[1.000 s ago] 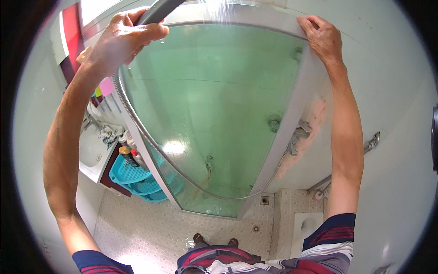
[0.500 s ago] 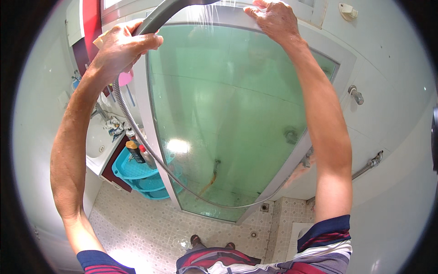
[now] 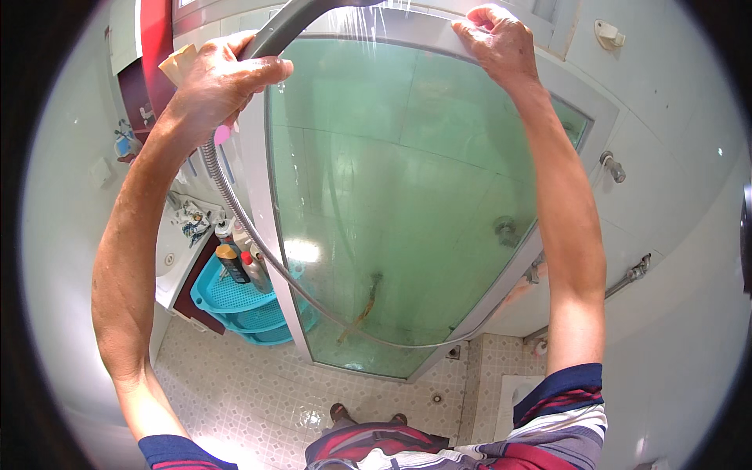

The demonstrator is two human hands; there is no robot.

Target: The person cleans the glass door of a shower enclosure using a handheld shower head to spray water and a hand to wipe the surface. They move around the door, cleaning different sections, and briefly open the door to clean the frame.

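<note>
My left hand [image 3: 218, 84] is closed around the grey handle of a hand shower [image 3: 296, 30], raised at the upper left. Thin water streams [image 3: 372, 25] fall from its head, which the top edge partly cuts off. A beige piece [image 3: 178, 64] shows just behind this hand; whether the hand holds it too, I cannot tell. The metal hose [image 3: 270, 257] hangs down and curves across a green-tinted glass panel [image 3: 415, 188]. At the upper right, my right hand [image 3: 501, 45] is by the panel's pale top frame [image 3: 423, 30], thumb and bent fingers apart, with no object visible in it.
A turquoise tiered rack [image 3: 223, 294] holding several bottles stands left of the panel, beside a white washbasin [image 3: 176, 254]. Wall valves [image 3: 612, 166] and a pipe [image 3: 630, 276] are at the right. The patterned floor [image 3: 251, 376] has wet, shiny patches.
My right hand has shifted right along the top frame, its fingers more bent. My left hand and the hand shower have moved slightly right; water still runs.
</note>
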